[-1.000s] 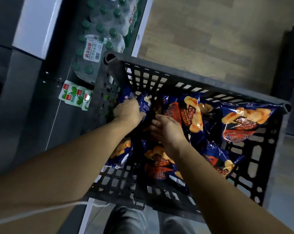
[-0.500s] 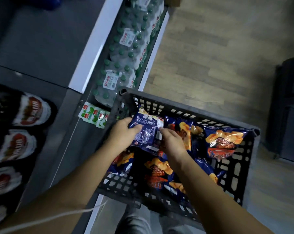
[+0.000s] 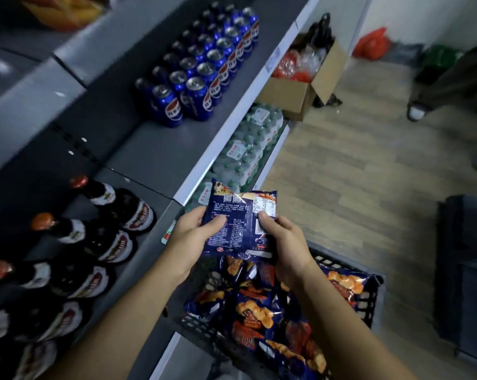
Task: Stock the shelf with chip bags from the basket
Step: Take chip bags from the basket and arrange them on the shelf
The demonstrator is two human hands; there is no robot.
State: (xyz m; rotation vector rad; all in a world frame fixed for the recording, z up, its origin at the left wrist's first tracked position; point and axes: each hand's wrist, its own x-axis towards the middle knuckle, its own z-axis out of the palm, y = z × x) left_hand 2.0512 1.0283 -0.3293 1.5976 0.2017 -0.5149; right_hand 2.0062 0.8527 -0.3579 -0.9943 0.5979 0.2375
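Chip bag had come up out of the basket by then, left hand and right hand each gripping a side, just beside the shelf edge. Looked ready for shelving.

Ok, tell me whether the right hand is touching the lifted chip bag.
Touching. Head view: the right hand grips the chip bag, thumb pressed on its printed back.

One wide-angle view from the person's head looks steeply down and forward, close above the basket, with the shelf at its left and the floor at its right.
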